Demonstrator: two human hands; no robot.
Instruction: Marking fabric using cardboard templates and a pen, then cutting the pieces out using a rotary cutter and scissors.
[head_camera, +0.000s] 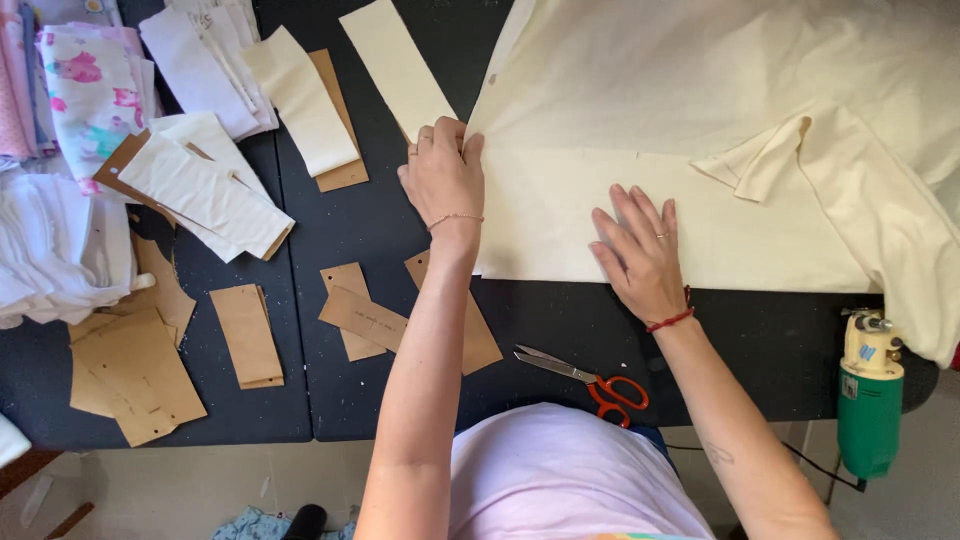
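A large cream fabric (720, 90) lies spread over the right half of a black table (370, 215), folded into a flat band along its near edge. My left hand (443, 172) pinches the left corner of that fold, fingers closed on the cloth. Flat on the fold farther right lies my right hand (640, 252), fingers spread, pressing it down. A loose flap of the same fabric (765, 160) curls up just right of my right hand.
Orange-handled scissors (590, 378) lie at the near table edge. Brown cardboard pattern pieces (140, 370) and cream cut strips (300, 100) cover the left side. Folded white and printed fabrics (85, 90) stack at far left. A green and cream electric cutter (868, 395) stands at right.
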